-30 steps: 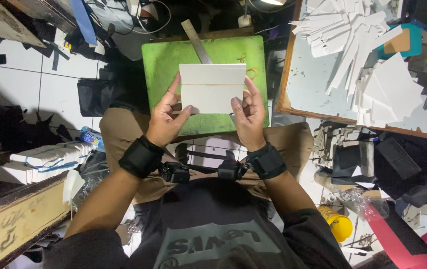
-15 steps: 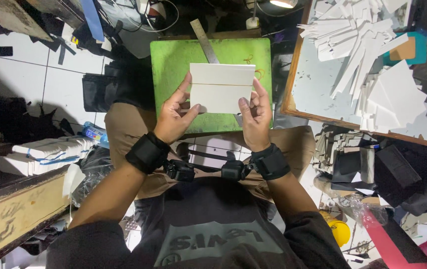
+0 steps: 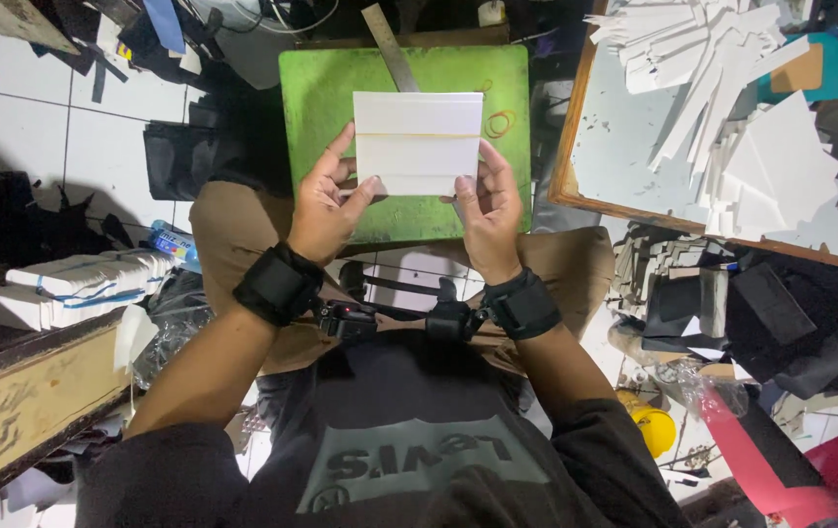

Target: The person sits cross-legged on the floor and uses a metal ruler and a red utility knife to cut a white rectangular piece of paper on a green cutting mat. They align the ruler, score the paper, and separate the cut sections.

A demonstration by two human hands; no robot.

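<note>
- Both hands had drawn slightly closer to the body since the earlier frames, and the stack of white cards between them had stayed level, with the grip much the same as before.
- The left hand pinched the stack at its lower left corner, thumb lying across the front face and fingers curled behind.
- The right hand pinched the lower right corner the same way, thumb on the front and index finger up along the right edge.
- The stack was held above the middle of the green board, its long sides running parallel to the board's far edge; a thin yellowish rubber band crossed its face from side to side.
- Loose rubber bands lay on the board near its right edge, just beside the stack.
- A metal ruler lay tilted across the board's far edge.
- Black straps were wrapped around both wrists.
- To the right, a wood-framed tray carried a heap of white card offcuts towards its far side.
- On the floor to the left, a banded bundle of white sheets sat beside a plastic bottle.
- A yellow round object lay near the person's right elbow; what it was I could not tell.
</note>
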